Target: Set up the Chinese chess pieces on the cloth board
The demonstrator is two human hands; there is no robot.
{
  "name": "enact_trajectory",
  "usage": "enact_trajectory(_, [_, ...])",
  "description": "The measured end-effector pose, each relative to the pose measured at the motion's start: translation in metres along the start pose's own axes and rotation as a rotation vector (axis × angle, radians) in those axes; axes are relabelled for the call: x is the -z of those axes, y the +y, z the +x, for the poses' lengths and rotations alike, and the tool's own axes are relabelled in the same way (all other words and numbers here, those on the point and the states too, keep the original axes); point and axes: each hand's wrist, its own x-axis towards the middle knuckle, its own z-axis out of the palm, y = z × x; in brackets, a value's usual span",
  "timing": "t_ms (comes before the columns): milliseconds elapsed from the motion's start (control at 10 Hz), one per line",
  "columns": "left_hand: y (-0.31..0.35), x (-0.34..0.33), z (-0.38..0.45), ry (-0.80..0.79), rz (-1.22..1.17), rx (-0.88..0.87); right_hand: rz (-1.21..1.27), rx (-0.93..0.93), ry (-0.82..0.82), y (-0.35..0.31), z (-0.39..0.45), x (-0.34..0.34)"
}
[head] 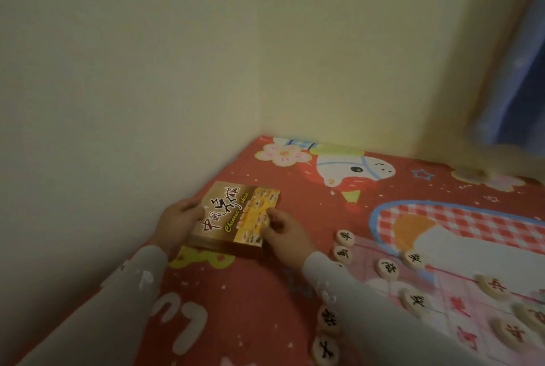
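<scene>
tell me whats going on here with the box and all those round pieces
A person has both hands on a Chinese chess box near the wall: left hand at its left edge, right hand at its right. The box rests on a red cartoon-print cover. To the right, round wooden pieces already lie on a pink cloth board; whether they sit in proper starting spots isn't clear.

Box (234, 219) lay on the bed (250, 292) near the wall corner, left hand (180, 222) at its left edge, right hand (283, 233) at its right edge. Cloth board (460, 300) lay right of the box. Chess pieces (387, 268) sat scattered on the board and along its left edge.
</scene>
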Motion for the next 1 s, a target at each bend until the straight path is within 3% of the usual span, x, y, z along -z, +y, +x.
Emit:
enact_trajectory(300, [-0.012, 0.018, 0.022, 0.044, 0.078, -0.098, -0.120, 0.026, -0.047, 0.002, 0.027, -0.043])
enact_trajectory(400, [-0.017, 0.017, 0.026, -0.057, 0.373, -0.108, -0.315, 0.039, -0.061, 0.009, 0.027, -0.049])
enact_trajectory(500, [-0.017, 0.013, 0.026, -0.060, 0.644, -0.126, -0.456, 0.099, -0.018, 0.014, 0.027, -0.052])
enact_trajectory(700, [-0.012, 0.001, 0.026, -0.007, 0.994, -0.168, -0.473, 0.081, -0.093, 0.007, 0.022, -0.042])
enact_trajectory(800, [-0.004, -0.008, 0.016, 0.072, 1.029, -0.240, -0.414, 0.083, -0.111, 0.001, 0.006, -0.025])
enact_trajectory(1000, [-0.005, -0.036, -0.020, -0.012, 0.979, -0.520, -0.451, 0.064, -0.053, -0.003, -0.039, 0.022])
